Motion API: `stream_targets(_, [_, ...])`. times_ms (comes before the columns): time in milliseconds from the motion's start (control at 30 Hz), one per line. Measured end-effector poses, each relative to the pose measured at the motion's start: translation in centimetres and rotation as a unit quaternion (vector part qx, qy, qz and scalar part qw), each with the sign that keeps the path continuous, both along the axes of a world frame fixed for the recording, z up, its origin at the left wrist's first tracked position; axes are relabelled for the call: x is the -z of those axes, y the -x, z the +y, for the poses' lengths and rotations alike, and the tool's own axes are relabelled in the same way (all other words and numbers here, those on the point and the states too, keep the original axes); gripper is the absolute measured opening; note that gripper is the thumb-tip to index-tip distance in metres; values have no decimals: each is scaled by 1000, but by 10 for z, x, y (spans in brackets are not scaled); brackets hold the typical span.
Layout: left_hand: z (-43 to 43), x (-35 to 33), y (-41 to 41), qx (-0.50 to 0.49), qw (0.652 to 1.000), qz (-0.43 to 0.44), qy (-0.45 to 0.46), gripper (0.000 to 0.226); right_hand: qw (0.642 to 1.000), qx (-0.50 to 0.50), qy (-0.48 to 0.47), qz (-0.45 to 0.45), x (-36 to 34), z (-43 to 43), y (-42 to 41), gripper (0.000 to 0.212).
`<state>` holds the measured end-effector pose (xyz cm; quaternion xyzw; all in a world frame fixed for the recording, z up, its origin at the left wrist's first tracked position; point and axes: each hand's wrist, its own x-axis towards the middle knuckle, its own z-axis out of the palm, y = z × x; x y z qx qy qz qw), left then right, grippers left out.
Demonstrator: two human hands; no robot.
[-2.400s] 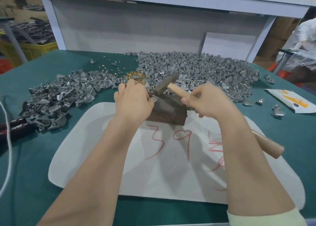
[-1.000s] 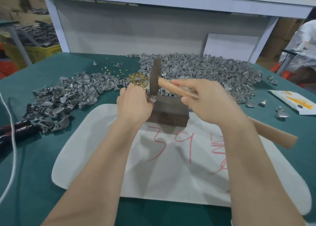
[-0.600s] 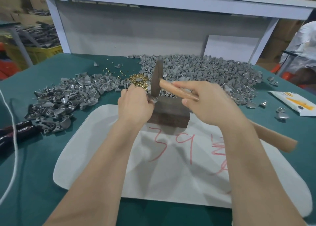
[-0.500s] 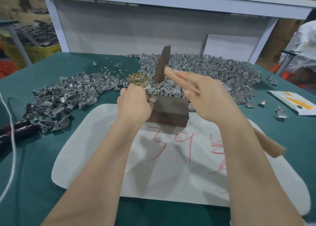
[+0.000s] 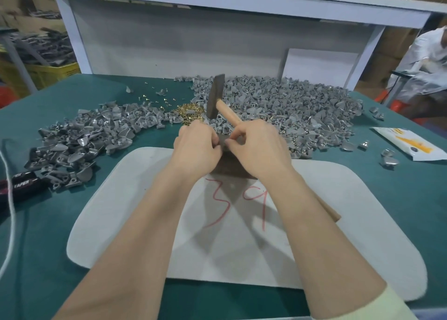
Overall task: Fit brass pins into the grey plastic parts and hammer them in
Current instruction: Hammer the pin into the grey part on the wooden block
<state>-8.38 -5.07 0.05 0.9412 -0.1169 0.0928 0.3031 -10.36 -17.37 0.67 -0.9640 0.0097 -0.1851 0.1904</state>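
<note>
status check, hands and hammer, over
Right hand grips wooden-handled hammer, dark head raised. Left hand curled at dark brown block, grey plastic part hidden between fingertips. Nothing in the way; heap of brass pins behind.

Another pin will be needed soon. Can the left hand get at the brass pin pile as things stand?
Probably yes: the brass pin pile lies just beyond the left hand with nothing between, and the raised hammer stands to the pile's right. The hand is busy at the block, though.
</note>
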Motion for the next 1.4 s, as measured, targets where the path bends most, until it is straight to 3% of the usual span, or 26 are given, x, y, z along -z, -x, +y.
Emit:
stream_targets(467, [-2, 0, 2, 5, 1000, -10, -7, 11, 998, -8, 64, -16, 9, 7, -9, 30])
stream_targets(933, [-3, -1, 4, -13, 1000, -6, -1, 11, 999, -30, 17, -16, 9, 2, -12, 30])
stream_targets(1267, [-2, 1, 3, -14, 1000, -7, 1, 12, 999, -36, 16, 6, 7, -3, -11, 11])
stream_targets(1400, [-2, 0, 4, -5, 1000, -11, 1, 12, 997, -40, -62, 16, 7, -4, -11, 18])
